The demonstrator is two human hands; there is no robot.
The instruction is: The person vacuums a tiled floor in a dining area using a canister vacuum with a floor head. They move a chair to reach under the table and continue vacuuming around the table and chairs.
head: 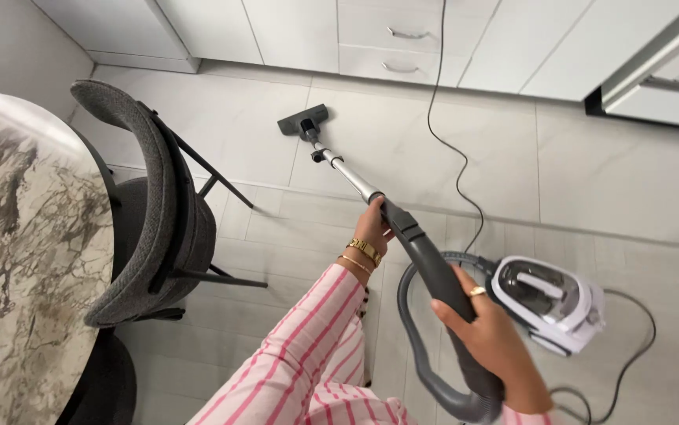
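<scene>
The left hand (372, 223) is extended forward on a pink-and-white striped sleeve, fingers wrapped around the top of the silver metal vacuum wand (345, 171). The right hand (487, 334) sits lower and nearer the body, closed around the curved dark grey plastic handle (434, 271). The wand slopes down to one dark grey floor nozzle (303, 120), resting flat on the pale tiled floor (591, 181) near the white cabinets (402, 39). One white canister vacuum body (548, 303) stands on the floor just beside the right hand. One grey upholstered chair (147, 208) stands against one marble-patterned surface (25, 260). One black power cord (446, 134) crosses the floor.
</scene>
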